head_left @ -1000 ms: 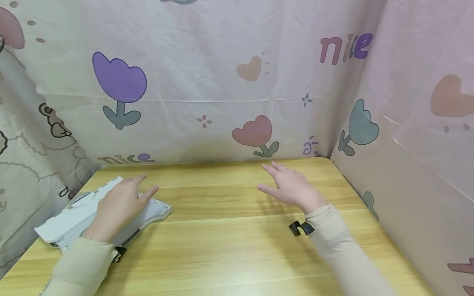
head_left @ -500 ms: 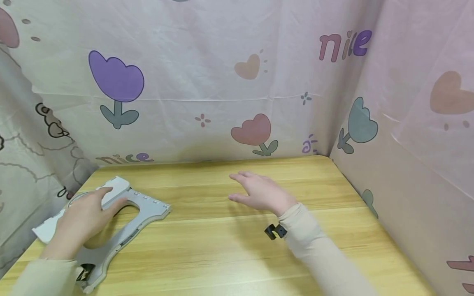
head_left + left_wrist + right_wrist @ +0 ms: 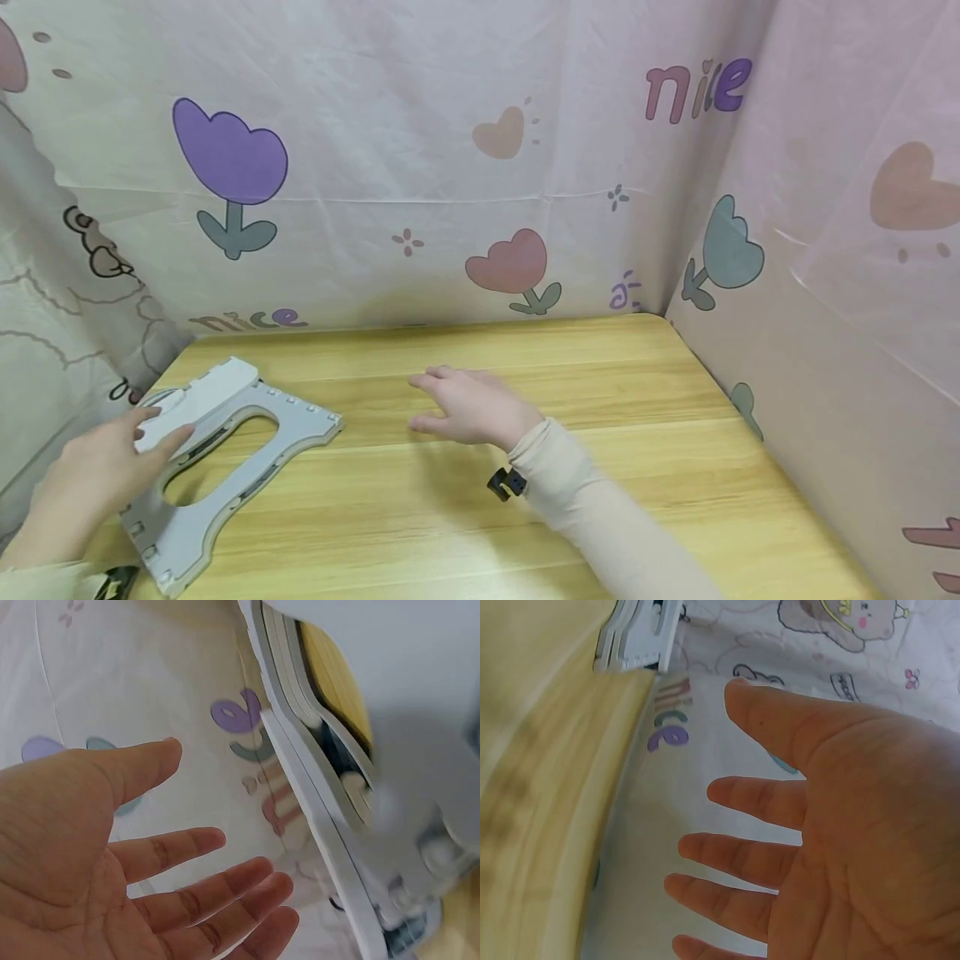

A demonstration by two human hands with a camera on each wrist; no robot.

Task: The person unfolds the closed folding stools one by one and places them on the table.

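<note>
The fingers of my left hand (image 3: 93, 475) are spread and a little bent, pinching nothing. Just beside them, on the left part of the table (image 3: 600, 450), lies the pale grey plastic frame (image 3: 251, 481). My right hand (image 3: 476, 407) has its fingers spread also, above the table, apart from the frame. I judge this step to be free-handed, a reach or a release; to grip the frame would call for curling fingers around its edge. My left hand hides one part; the left wrist view cuts the frame off, partly blurred.
</note>
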